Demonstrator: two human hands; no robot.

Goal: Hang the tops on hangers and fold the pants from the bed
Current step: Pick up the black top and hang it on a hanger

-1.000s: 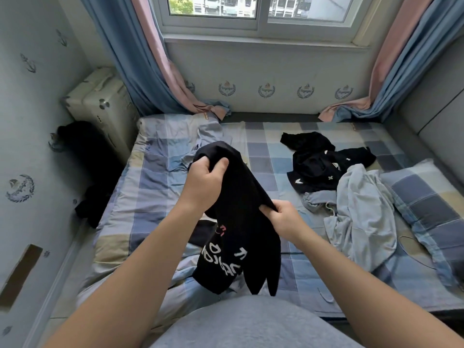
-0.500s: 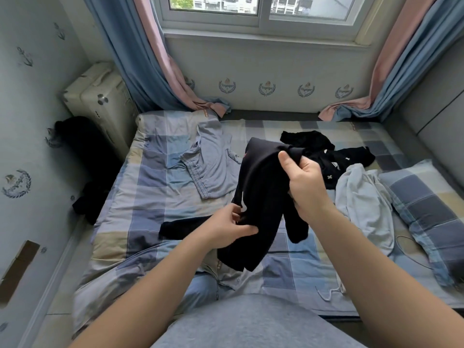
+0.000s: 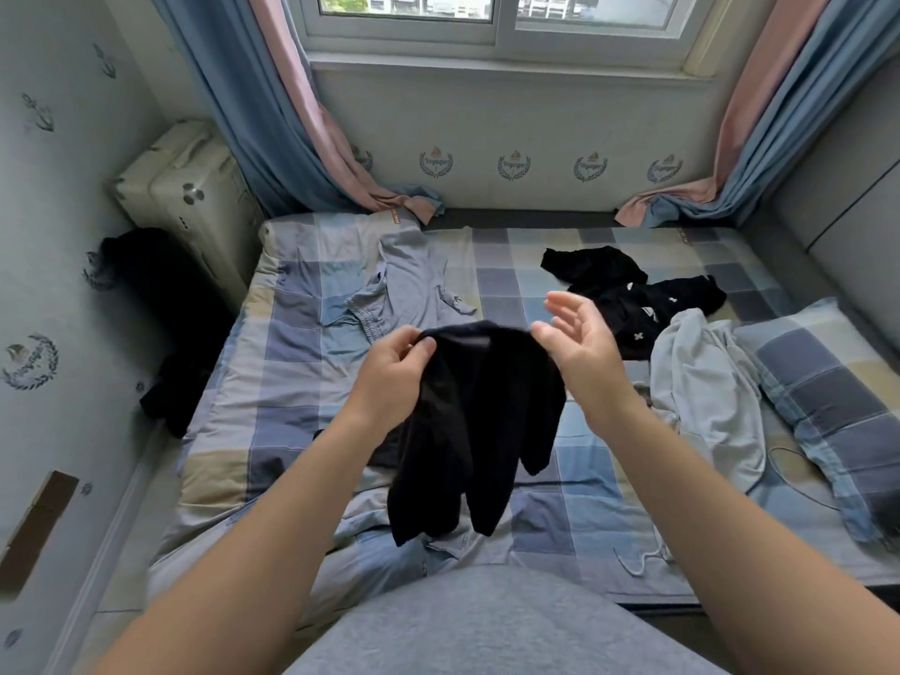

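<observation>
Above the middle of the checked bed (image 3: pixel 272 397) I hold up a black garment (image 3: pixel 467 431); its lower ends hang down loose. My left hand (image 3: pixel 392 375) pinches its top edge at the left. My right hand (image 3: pixel 579 341) is at the top edge's right end with fingers spread and relaxed, and only the thumb side touches the cloth. A blue-grey garment (image 3: pixel 404 289) lies flat at the far left of the bed. A black garment with white marks (image 3: pixel 633 304) and a light grey garment (image 3: pixel 706 387) lie crumpled at the right.
A checked pillow (image 3: pixel 828 387) lies at the bed's right end. Denim cloth (image 3: pixel 438 548) sits at the near edge under the held garment. A cream suitcase (image 3: pixel 190 197) and dark clothes (image 3: pixel 165 304) fill the gap at the left wall. Curtains hang at both far corners.
The black garment has been turned and is now held by its top edge between both hands. My left hand rose to that edge; my right hand loosened its grip and spread its fingers.
</observation>
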